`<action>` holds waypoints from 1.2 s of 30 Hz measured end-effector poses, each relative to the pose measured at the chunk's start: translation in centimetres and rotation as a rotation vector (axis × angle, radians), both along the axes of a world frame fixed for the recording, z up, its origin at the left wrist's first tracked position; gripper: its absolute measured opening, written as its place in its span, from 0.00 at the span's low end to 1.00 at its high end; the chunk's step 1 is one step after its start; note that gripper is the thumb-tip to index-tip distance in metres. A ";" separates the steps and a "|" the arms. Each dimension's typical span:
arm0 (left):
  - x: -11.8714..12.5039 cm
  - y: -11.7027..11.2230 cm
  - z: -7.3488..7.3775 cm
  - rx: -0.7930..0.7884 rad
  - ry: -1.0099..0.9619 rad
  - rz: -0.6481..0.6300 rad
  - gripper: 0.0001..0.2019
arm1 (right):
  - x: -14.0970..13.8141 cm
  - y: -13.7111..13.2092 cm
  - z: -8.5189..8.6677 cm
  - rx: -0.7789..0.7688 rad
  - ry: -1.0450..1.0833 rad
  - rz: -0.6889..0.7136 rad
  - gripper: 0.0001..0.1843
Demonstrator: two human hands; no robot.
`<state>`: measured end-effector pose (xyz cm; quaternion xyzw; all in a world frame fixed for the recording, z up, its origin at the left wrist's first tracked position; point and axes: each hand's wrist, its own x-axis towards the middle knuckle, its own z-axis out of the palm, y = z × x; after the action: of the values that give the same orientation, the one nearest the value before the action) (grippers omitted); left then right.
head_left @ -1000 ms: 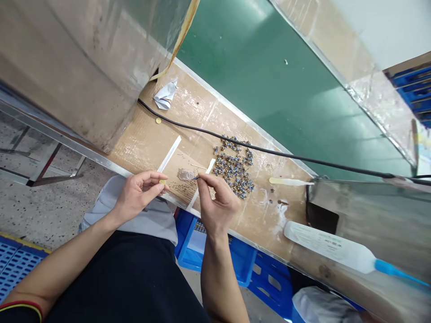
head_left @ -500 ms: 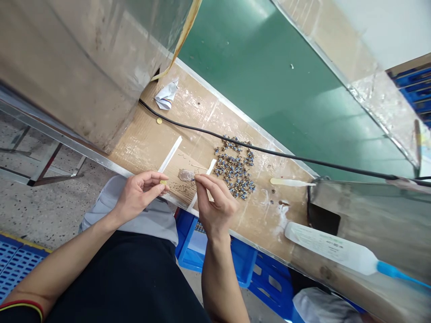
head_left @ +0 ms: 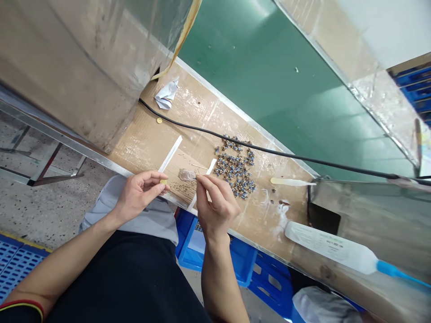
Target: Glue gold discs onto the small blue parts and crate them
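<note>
My left hand (head_left: pixel 139 195) is closed in a pinch on a small round yellow disc (head_left: pixel 163 181), above the table's front edge. To its right my right hand (head_left: pixel 217 202) also pinches, thumb against forefinger; whatever lies between the fingertips is too small to make out. Just left of those fingertips lies a small clear plastic piece (head_left: pixel 186 175), on cardboard strewn with tiny dark bits (head_left: pixel 184 187). A heap of small blue-and-brass parts (head_left: pixel 235 172) spreads on the table beyond my right hand. Another yellow disc (head_left: pixel 159 120) lies farther back.
A black cable (head_left: pixel 202 131) crosses the table. White strips (head_left: pixel 171 153) flank the cardboard. A crumpled white cloth (head_left: pixel 166 95) lies at the back left. On the right are a pale spatula-like stick (head_left: pixel 289 182) and a white bottle with a blue nozzle (head_left: pixel 332 247). Blue crates (head_left: pixel 244 260) stand below the edge.
My right hand has shifted very slightly to the right, still pinching. My left hand stays in place with the yellow disc.
</note>
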<state>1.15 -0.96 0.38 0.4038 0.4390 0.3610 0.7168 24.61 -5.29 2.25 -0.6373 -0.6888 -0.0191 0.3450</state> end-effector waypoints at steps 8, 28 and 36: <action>0.0 0.0 -0.3 -0.012 0.011 -0.003 0.14 | 0.0 0.0 0.0 0.021 -0.003 -0.026 0.13; 1.3 -1.7 2.5 0.060 0.002 -0.069 0.14 | -3.2 -2.6 2.5 0.037 0.457 -0.049 0.16; 1.5 -2.1 3.3 0.348 0.164 -0.017 0.11 | -4.7 -2.7 2.5 0.077 0.425 0.064 0.20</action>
<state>2.69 -3.08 3.65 0.5534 0.4234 0.3916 0.6009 19.92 -7.97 4.74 -0.5913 -0.6191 0.1005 0.5069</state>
